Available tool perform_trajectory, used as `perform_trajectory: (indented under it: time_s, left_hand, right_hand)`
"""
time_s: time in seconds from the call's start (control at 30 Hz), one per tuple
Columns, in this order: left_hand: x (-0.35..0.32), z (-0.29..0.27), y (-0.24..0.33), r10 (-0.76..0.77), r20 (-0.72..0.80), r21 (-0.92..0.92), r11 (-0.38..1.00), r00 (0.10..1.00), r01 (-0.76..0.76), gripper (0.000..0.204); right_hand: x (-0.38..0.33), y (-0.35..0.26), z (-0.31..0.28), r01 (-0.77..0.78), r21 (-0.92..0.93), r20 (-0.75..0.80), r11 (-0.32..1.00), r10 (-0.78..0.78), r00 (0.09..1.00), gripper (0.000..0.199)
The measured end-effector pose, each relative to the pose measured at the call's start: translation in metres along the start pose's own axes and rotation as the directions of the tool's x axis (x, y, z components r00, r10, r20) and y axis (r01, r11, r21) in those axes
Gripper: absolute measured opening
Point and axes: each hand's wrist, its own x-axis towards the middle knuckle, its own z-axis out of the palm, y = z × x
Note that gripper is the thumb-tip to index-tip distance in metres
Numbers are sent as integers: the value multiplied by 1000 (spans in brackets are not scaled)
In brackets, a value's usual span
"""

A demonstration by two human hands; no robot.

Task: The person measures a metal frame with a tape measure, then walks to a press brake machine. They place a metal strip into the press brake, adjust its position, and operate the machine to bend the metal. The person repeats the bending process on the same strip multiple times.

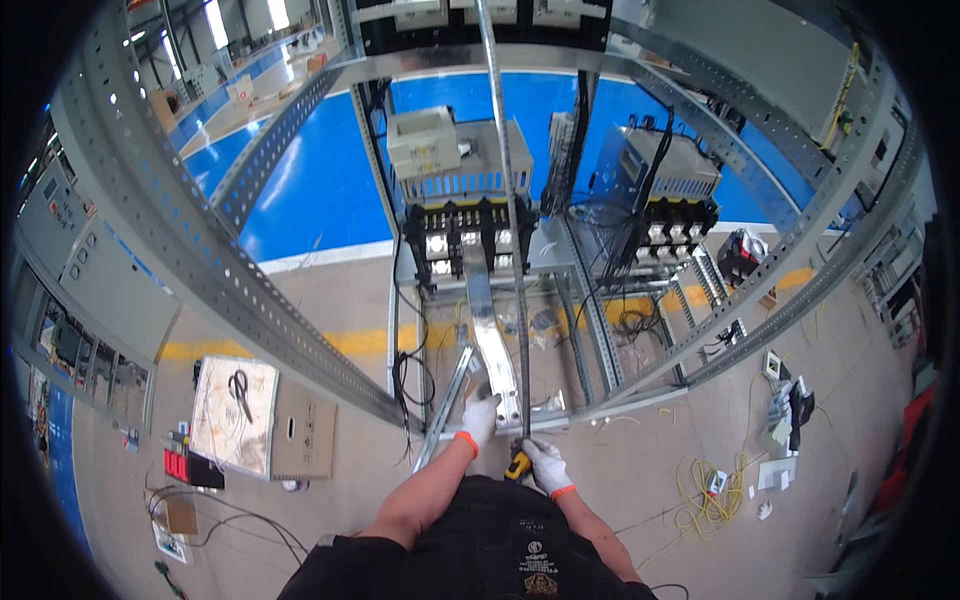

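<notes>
I look down through an open grey metal cabinet frame (250, 300). My left hand (480, 415), in a white glove with an orange cuff, rests on the lower end of a shiny flat metal bar (490, 345) that runs up to black terminal blocks (465, 240). My right hand (545, 465), gloved the same way, grips a yellow-and-black tool (517, 465) just below a thin vertical perforated rail (515, 250). Grey electrical units (455, 155) sit above the terminal blocks.
On the floor lie a cardboard box (300, 440) beside a tray with black pliers (240, 395) at left, and yellow wire coils (700, 495) and small white parts (775, 430) at right. Black cables (410, 375) hang inside the frame. Blue floor lies beyond a yellow line.
</notes>
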Motion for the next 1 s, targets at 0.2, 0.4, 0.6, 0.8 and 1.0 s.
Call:
perform_trajectory:
  time_s: [0.2,0.4,0.6,0.8,1.0]
  left_hand:
    - [9,-1,-6,-26,-17,-20,999,1000,26,49]
    - [9,-11,-7,-5,-33,59,998,999,7,48]
    - [2,-4,-2,-34,-101,108,993,994,44,43]
    - [6,-11,-6,-17,-140,125,992,990,35,39]
    - [-3,-4,3,-17,-117,107,994,993,29,34]
  right_hand:
    - [4,7,-1,-14,137,56,991,6,998,34]
    - [3,3,2,-41,146,68,988,31,997,34]
    - [5,4,-5,-46,120,54,992,40,998,34]
    - [7,2,-1,-65,134,71,989,56,996,34]
    - [6,-3,-2,-69,127,47,989,63,997,34]
